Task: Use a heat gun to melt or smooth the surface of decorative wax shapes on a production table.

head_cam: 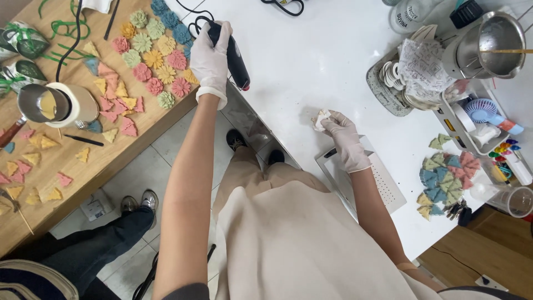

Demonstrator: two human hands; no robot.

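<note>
Beige apron (288, 244) fills the view below my arms. Over the white table (311, 61), my right hand (345, 136) pinches one small, crumpled whitish piece (320, 118) at its fingertips. My left hand (211, 55) wraps tight around one black heat tool (233, 55), nozzle down, beside flower-shaped pieces (158, 53) on the wooden table (83, 166).
</note>
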